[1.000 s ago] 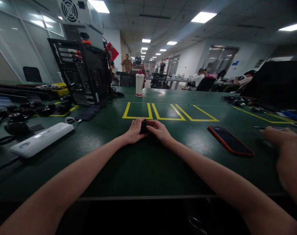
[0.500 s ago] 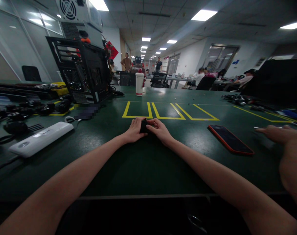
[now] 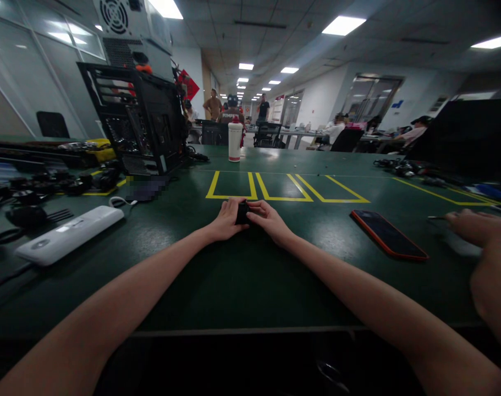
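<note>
Small black object [image 3: 242, 213]: held well in from the near edge of the green table [image 3: 250, 291]. Computer case [image 3: 149, 124] stands left, toward the far edge. Left hand [image 3: 225, 222] grasps the object; right hand [image 3: 270, 222] touches its right side, pinching or not: cannot tell.

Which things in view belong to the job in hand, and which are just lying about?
In hand:
- small black object, between left hand and right hand

Apparently just lying about, untouched:
- orange-edged phone
- white cup
- white device
- black computer case
</note>
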Motion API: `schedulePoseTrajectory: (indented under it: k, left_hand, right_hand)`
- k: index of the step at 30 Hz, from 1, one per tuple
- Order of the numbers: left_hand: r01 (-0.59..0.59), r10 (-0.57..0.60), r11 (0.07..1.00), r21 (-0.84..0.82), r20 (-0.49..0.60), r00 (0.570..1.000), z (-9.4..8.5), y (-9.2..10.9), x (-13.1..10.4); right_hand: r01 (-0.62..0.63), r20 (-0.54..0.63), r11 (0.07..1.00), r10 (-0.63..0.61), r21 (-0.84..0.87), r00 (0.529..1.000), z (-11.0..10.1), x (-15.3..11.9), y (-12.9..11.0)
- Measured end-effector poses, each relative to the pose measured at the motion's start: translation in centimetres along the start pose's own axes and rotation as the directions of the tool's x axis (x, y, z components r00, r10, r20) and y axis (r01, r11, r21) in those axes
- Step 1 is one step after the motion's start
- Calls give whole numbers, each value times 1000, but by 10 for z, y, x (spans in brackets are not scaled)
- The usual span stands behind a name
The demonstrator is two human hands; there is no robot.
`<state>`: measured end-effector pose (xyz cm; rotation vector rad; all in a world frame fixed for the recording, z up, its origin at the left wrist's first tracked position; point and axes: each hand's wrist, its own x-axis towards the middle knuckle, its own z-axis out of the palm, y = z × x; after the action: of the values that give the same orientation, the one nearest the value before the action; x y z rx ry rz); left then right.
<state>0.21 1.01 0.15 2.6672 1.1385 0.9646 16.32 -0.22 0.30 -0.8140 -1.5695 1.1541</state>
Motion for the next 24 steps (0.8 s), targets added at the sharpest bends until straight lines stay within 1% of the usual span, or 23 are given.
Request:
schedulePoseTrajectory:
  k: [3, 6, 9, 12, 15, 20, 24]
  left_hand:
    - [-2, 2, 1000, -6, 5, 1000, 1, -1, 0]
    - [-12, 12, 1000, -9, -3, 1000, 2, -4, 0]
    - [-16, 15, 1000, -10, -13, 1000, 4, -5, 0]
    - [-20, 20, 1000, 2, -16, 1000, 4, -6, 0]
    - [-26, 26, 1000, 13, -11, 1000, 3, -5, 0]
    - [-20, 20, 1000, -18, -8, 1000, 4, -6, 0]
    - [-28, 28, 999, -26, -12, 1000, 5, -7, 0]
  right_hand:
    - [-15, -27, 1000, 14, -23, 1000, -1, 2, 3]
    - [1, -42, 999, -3, -49, 999, 0, 4, 3]
    - [0, -23, 999, -1, -47, 1000, 0, 3, 0]
    - [-12, 7, 1000, 12, -9, 1000, 1, 1, -2]
    - [9, 15, 1000, -9, 9, 1000, 0, 0, -2]
    - [12, -27, 999, -13, -53, 1000, -2, 2, 3]
    - [11, -56, 998, -15, -62, 998, -1, 4, 3]
